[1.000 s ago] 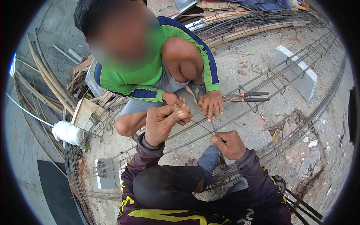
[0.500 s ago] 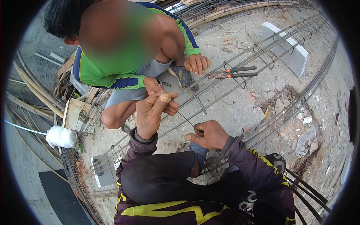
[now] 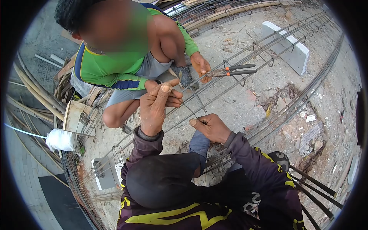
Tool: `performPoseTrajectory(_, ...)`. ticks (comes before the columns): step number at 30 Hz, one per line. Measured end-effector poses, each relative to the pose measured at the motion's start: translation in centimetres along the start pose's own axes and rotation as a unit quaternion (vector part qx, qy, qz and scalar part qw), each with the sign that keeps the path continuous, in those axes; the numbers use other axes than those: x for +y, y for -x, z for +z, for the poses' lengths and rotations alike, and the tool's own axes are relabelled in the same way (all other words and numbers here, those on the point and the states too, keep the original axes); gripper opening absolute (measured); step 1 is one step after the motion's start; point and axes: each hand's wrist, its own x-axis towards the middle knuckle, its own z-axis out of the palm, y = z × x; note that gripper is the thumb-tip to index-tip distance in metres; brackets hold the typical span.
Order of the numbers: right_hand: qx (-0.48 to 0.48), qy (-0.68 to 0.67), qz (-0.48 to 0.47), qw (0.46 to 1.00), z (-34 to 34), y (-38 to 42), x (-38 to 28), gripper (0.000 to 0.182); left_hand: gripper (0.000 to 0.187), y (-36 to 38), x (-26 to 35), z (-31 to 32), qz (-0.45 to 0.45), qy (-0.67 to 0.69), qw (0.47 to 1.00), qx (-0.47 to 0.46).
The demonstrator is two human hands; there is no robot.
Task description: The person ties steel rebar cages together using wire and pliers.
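Note:
A thin dark wire runs between my two hands, above the long steel bars. My left hand pinches its upper end, thumb up, close to the other person's wrist. The fingers of my right hand are closed on the lower end, over my raised knee and the blue-grey cloth on my leg. Beyond them lies the rebar frame with bent stirrups. Pincers with orange and black handles rest across its bars, their jaws by the other person's hand.
A person in a green shirt squats across the frame. A white block stands under the bars at the upper right, another at the lower left. A white spool, a wooden board, rubble and loose bars lie around.
The other person's hand has lowered to the pincers' jaws. My hands have shifted slightly, still with the wire between them, and the whole view has moved a little.

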Motion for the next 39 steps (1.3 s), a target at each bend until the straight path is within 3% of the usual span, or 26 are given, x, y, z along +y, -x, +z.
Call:
performPoseTrajectory(8, -0.047, 0.067, -0.104, 0.991, -0.2, 2.0, -2.7, 0.052, 0.03, 3.5, 0.2, 0.1, 0.135, -0.034, 0.989, 0.053)
performPoseTrajectory(9, -0.049, 0.072, -0.132, 0.987, -0.3, 2.1, -3.0, 0.05, 0.03, 4.2, 0.3, 0.1, 0.136, -0.041, 0.988, 0.06)
performPoseTrajectory(12, -0.104, 0.077, -0.102, 0.986, -0.7, 2.8, -4.5, 0.044, 0.031, 5.7, 0.8, 0.6, 0.138, -0.039, 0.987, 0.075)
performPoseTrajectory(20, -0.083, 0.023, -0.158, 0.984, 0.7, 3.1, -4.5, 0.026, 0.031, 8.5, 1.7, 1.4, 0.138, -0.024, 0.986, 0.093)
performPoseTrajectory(24, -0.067, 0.05, -0.156, 0.984, 0.6, 3.2, -4.5, 0.02, 0.044, 10.0, 2.3, 2.3, 0.078, -0.022, 0.995, 0.05)
performPoseTrajectory(25, -0.049, 0.041, -0.183, 0.981, 0.9, 3.0, -4.1, 0.021, 0.068, 10.6, 3.1, 2.2, 0.056, -0.079, 0.995, 0.011)
performPoseTrajectory(27, -0.033, 0.02, -0.178, 0.983, 0.6, 2.8, -4.3, 0.021, 0.08, 11.3, 6.1, 4.4, 0.067, -0.125, 0.989, 0.048)
performPoseTrajectory(30, 0.034, -0.05, -0.161, 0.985, 0.1, 2.2, -4.5, 0.021, 0.093, 11.1, 1.6, 0.9, 0.085, -0.112, 0.99, 0.014)
performPoseTrajectory(35, 0.239, -0.209, -0.056, 0.947, -2.4, 0.2, -2.6, 0.029, 0.085, 10.5, 1.1, 0.4, -0.023, -0.073, 0.996, -0.046)
performPoseTrajectory(39, 0.308, -0.223, -0.044, 0.924, -4.3, -0.1, -3.6, 0.035, 0.069, 8.6, -0.7, -0.4, -0.067, -0.081, 0.982, -0.157)
